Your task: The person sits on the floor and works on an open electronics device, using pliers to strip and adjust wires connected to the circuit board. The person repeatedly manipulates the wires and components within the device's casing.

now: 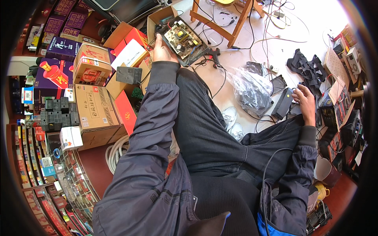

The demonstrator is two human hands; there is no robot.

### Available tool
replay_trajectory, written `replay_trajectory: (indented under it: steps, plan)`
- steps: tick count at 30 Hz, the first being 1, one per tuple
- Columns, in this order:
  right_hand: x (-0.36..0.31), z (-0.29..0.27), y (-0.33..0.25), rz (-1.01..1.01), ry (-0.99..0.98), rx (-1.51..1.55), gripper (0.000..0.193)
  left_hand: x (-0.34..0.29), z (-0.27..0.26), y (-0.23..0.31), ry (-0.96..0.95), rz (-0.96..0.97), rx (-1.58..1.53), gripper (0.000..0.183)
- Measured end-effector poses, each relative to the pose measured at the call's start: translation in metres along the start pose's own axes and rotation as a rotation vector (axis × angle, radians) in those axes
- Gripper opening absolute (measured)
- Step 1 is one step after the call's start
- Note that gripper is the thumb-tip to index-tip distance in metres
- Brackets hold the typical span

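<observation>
L hand's (163,52) fingers grip blk casing (198,55) w/ exposed circuit board (180,36), nr open cardboard box (164,15). R hand's (307,100) fingers, half-curled, beside blk oblong box (282,104); can't tell if gripping.

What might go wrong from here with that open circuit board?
It might slip: only the left hand supports the circuit board, while the right hand is well away from it. Its parts are uncovered, so stray fingers could bend or damage them. If dropped, small pieces may get lost around the clear plastic bag.
</observation>
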State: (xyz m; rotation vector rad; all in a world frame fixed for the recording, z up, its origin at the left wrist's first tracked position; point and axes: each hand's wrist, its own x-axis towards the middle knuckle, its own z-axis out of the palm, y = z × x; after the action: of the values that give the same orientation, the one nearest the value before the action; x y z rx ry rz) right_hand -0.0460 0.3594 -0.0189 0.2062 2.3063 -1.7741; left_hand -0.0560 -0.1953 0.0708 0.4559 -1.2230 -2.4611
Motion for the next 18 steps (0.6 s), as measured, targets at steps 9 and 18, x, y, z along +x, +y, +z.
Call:
replay_trajectory:
  steps: [9,18]
  plan:
    - [0.0016,-0.0002,0.0013,-0.001,-0.003,-0.001,0.046,-0.0028,0.0066,0.0019,-0.068,-0.086,-0.074,0.061]
    - [0.0009,0.0000,0.0012,0.000,-0.003,0.015,0.046,-0.0030,0.0064,0.0018,-0.042,-0.083,-0.087,0.059]
